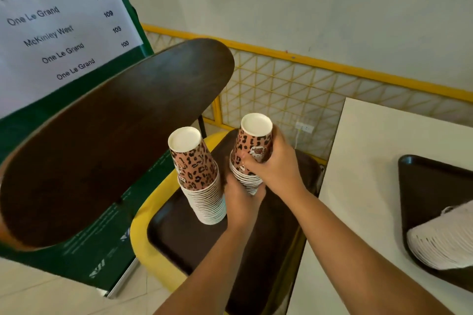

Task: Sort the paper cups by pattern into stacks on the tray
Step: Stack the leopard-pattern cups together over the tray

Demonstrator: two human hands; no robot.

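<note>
Mid-stacking: right hand (pixel 277 163) grasps leopard stack (pixel 252 153); left hand (pixel 242 194) apparently steadies its base. Next: set beside 9 o'clock stack (pixel 198 176) on tray (pixel 184 245).

Upper left of my view: white printed sheet (pixel 51 20) on a green board (pixel 30 135). Legible rows: "One Le Grand" 109; "McKinley West" 103; "One Le Grand" 100; another "One Le Grand". Numbers 126 and 121 above; their names blurred.

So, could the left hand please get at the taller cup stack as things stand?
Probably yes: the left hand grips the base of the shorter stack right beside the taller stack, with nothing between them, though it must let go first.
</note>
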